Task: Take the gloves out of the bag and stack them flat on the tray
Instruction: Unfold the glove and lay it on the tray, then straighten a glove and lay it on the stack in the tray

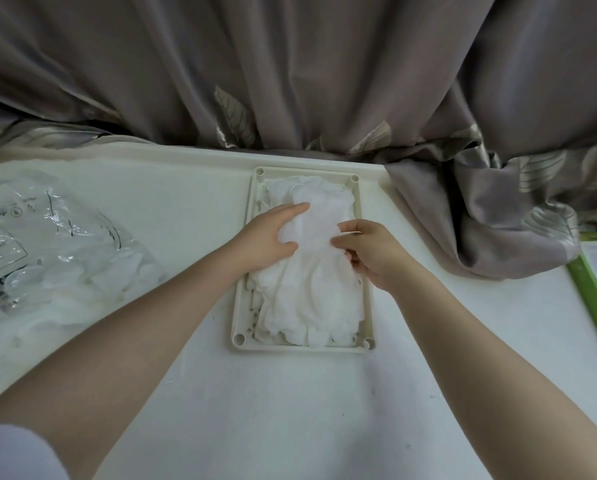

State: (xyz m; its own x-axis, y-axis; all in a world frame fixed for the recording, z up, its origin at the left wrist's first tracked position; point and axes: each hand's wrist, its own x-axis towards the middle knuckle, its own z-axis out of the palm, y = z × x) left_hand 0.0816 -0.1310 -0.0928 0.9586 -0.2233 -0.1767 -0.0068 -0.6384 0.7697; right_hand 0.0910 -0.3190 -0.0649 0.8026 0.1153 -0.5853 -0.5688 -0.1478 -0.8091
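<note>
A cream rectangular tray (241,306) lies in the middle of the white table, holding a stack of thin translucent white gloves (307,296). My left hand (267,237) rests on the left side of the top glove with fingers extended and thumb against the plastic. My right hand (369,251) pinches the right edge of that top glove between thumb and curled fingers. At the far left lies the clear plastic bag (23,237), crumpled, with more translucent gloves (117,271) showing at its mouth.
A grey leaf-patterned curtain (290,81) hangs behind the table and drapes onto its back right corner (498,220). A green-edged board (594,296) lies at the right edge. White tabletop (290,410) spreads in front of the tray.
</note>
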